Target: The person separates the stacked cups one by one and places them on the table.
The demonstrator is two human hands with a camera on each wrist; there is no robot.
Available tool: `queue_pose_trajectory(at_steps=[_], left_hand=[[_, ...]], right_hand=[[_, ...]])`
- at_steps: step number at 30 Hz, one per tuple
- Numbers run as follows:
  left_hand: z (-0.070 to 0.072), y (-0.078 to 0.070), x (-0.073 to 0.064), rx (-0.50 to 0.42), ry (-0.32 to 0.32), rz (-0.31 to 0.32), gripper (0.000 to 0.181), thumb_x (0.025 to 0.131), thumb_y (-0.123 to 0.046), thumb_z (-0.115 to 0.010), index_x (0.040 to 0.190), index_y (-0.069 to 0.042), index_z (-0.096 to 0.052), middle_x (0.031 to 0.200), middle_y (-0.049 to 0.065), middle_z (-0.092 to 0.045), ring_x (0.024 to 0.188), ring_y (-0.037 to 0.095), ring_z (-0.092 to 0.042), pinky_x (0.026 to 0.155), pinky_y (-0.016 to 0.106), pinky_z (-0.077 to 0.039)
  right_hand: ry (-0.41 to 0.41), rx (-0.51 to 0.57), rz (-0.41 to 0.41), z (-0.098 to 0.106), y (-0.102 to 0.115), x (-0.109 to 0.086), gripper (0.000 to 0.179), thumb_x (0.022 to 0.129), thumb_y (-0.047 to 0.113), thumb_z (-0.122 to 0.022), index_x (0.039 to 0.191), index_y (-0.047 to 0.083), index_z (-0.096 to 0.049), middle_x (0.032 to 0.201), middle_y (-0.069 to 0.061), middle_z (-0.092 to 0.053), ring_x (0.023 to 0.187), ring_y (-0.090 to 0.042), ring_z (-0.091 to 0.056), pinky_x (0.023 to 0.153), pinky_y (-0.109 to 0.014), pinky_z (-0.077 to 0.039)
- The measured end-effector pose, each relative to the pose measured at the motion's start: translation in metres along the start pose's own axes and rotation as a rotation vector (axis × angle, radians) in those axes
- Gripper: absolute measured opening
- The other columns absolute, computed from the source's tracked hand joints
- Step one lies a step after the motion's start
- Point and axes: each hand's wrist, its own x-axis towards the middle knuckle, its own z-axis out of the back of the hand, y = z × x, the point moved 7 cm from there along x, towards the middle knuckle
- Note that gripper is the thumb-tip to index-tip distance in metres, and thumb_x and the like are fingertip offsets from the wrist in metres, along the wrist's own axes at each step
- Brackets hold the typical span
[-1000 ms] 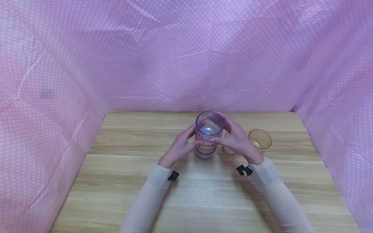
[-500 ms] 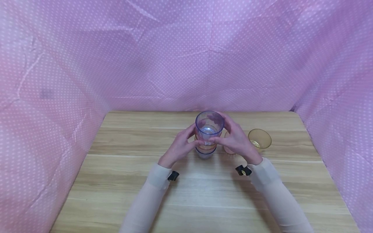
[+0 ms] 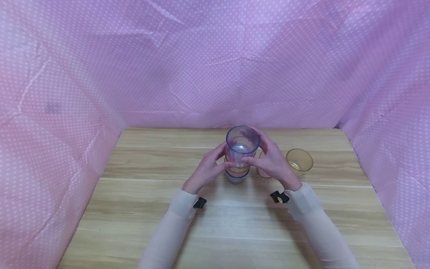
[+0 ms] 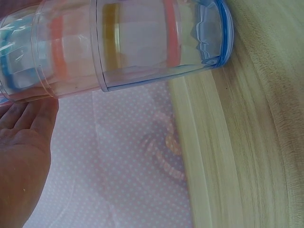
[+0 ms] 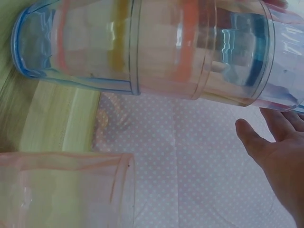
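A tall stack of nested clear plastic cups (image 3: 236, 174) stands on the table, a blue-tinted one lowest and pink and amber-tinted ones above. My left hand (image 3: 209, 168) grips the stack's upper part from the left, thumb in front. On top sits a blue-rimmed cup (image 3: 242, 142), which my right hand (image 3: 273, 160) holds from the right between thumb and fingers. Coloured bands mark the nested bases of the stack (image 4: 140, 42) in the left wrist view. The right wrist view shows the stack (image 5: 164, 52) too; most fingertips behind it are hidden.
A pink-tinted cup (image 3: 264, 172) stands just right of the stack, partly behind my right hand. Further right is an amber cup (image 3: 300, 160). The wooden table (image 3: 151, 209) ends at a pink dotted cloth (image 3: 201, 74) at the back and sides.
The top blue-rimmed cup has risen very slightly with my right hand. My left hand and the lower stack stay where they were.
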Motion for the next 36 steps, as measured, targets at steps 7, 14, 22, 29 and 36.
queue_pose_trajectory(at_steps=[7,14,22,29,36], left_hand=[[0.0,0.001,0.0,-0.007,-0.01,0.005,0.074,0.095,-0.009,-0.075,0.159,-0.004,-0.037,0.153,0.018,-0.052,0.136,0.032,-0.055,0.118,0.034,-0.042],[0.0,0.002,0.0,0.014,-0.018,0.01,0.075,0.094,-0.007,-0.076,0.158,-0.001,-0.038,0.151,0.021,-0.053,0.136,0.033,-0.056,0.117,0.035,-0.043],[0.001,0.004,-0.001,0.03,-0.016,0.016,0.075,0.094,-0.006,-0.075,0.158,0.003,-0.036,0.149,0.025,-0.054,0.137,0.035,-0.054,0.117,0.037,-0.043],[0.001,0.003,-0.001,0.024,-0.02,0.008,0.074,0.094,-0.004,-0.075,0.157,0.004,-0.037,0.146,0.026,-0.056,0.136,0.036,-0.055,0.117,0.038,-0.044],[0.001,0.003,-0.001,0.017,-0.02,0.006,0.074,0.094,-0.004,-0.075,0.157,0.003,-0.037,0.147,0.025,-0.055,0.137,0.036,-0.054,0.117,0.038,-0.043]], right_hand=[[-0.035,0.042,0.044,0.001,0.005,0.001,0.086,0.078,-0.01,-0.085,0.153,0.003,-0.043,0.152,-0.015,-0.054,0.139,-0.031,-0.049,0.122,-0.037,-0.036],[-0.081,0.063,0.052,0.003,0.008,0.0,0.088,0.078,-0.008,-0.086,0.154,0.0,-0.042,0.151,-0.019,-0.053,0.139,-0.027,-0.05,0.12,-0.035,-0.037],[-0.11,0.111,0.103,0.004,0.013,-0.001,0.084,0.08,-0.005,-0.086,0.152,0.0,-0.044,0.15,-0.02,-0.053,0.136,-0.029,-0.051,0.118,-0.035,-0.04],[-0.134,0.17,0.149,0.006,0.017,-0.002,0.081,0.081,-0.007,-0.085,0.151,-0.002,-0.045,0.15,-0.022,-0.053,0.138,-0.03,-0.05,0.116,-0.035,-0.041],[-0.157,0.186,0.177,0.008,0.022,-0.004,0.083,0.081,0.003,-0.088,0.152,-0.002,-0.044,0.15,-0.021,-0.053,0.138,-0.03,-0.051,0.115,-0.038,-0.043]])
